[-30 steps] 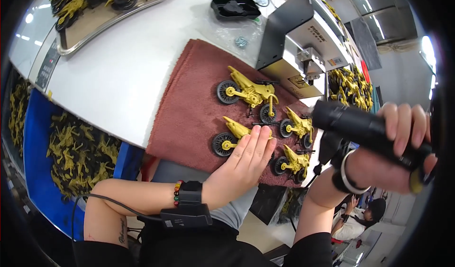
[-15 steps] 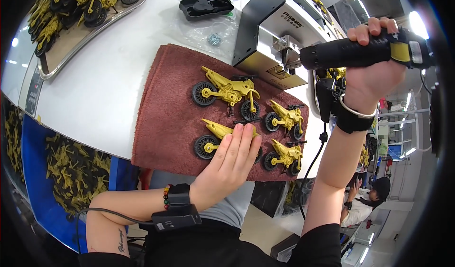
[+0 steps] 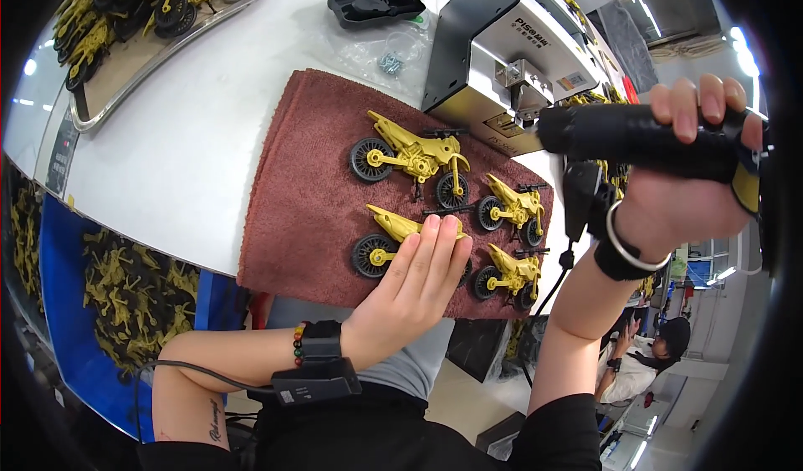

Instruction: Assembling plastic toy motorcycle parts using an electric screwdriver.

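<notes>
My left hand [image 3: 410, 295] lies with straight fingers over the front part of a yellow toy motorcycle [image 3: 389, 222], hiding much of it. Raised at the right, my right hand [image 3: 682, 207] is wrapped round a black electric screwdriver [image 3: 615, 134]. The tool's front end points left, in front of the metal screw feeder [image 3: 531, 32]; whether its bit touches the feeder I cannot tell. Beyond my left hand another yellow toy motorcycle [image 3: 422, 155] lies on the brown cloth [image 3: 293, 186]. Two more motorcycles, one farther [image 3: 517, 207] and one nearer [image 3: 510, 272], lie to the right.
A metal tray [image 3: 150, 74] heaped with motorcycles stands at the far left. Below it, a blue bin [image 3: 63, 295] contains many yellow parts. Small screws [image 3: 390, 63] on clear plastic lie near a black dish [image 3: 376, 7]. A cable hangs by my right arm. Another person [image 3: 640, 366] sits at right.
The screwdriver and my right hand have shifted down and slightly right in the picture, the tool turning more level. My left hand stays on the same motorcycle. The whole view has shifted slightly.
</notes>
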Demonstrator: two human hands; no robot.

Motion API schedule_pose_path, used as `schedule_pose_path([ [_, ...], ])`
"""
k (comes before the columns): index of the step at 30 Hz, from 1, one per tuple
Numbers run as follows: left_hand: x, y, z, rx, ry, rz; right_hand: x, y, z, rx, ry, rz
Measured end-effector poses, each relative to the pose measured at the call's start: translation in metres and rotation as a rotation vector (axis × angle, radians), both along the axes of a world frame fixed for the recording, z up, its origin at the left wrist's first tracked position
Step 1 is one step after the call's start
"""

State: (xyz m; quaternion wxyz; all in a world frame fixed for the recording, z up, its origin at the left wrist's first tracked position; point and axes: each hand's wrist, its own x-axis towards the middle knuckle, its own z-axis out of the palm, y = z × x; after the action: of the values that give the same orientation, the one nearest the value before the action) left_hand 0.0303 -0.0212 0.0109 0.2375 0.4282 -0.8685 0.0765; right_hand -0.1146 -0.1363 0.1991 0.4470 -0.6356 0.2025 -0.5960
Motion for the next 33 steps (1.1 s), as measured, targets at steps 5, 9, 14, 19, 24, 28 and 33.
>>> schedule_pose_path([
  [5, -0.001, 0.000, -0.001, -0.012, -0.003, -0.004, -0.023, -0.027, 0.001, -0.022, -0.018, 0.056],
  [9, -0.001, -0.001, 0.000, -0.027, 0.000, 0.001, -0.025, -0.040, -0.009, -0.015, -0.003, -0.114],
  [14, 0.000, 0.000, 0.000, -0.031, -0.010, 0.008, -0.019, -0.043, -0.017, 0.029, 0.011, -0.148],
  [19, -0.001, 0.000, -0.001, -0.019, 0.002, 0.011, -0.014, -0.036, -0.011, 0.118, -0.001, 0.055],
  [24, -0.003, 0.000, 0.001, -0.007, 0.025, -0.005, 0.022, 0.003, -0.021, 0.193, 0.009, 0.264],
  [28, 0.000, 0.001, -0.004, -0.001, 0.001, -0.013, 0.039, 0.006, -0.044, 0.177, 0.035, 0.422],
  [33, -0.001, 0.003, -0.006, 0.005, -0.001, -0.037, 0.039, 0.005, -0.050, 0.173, 0.086, 0.431],
])
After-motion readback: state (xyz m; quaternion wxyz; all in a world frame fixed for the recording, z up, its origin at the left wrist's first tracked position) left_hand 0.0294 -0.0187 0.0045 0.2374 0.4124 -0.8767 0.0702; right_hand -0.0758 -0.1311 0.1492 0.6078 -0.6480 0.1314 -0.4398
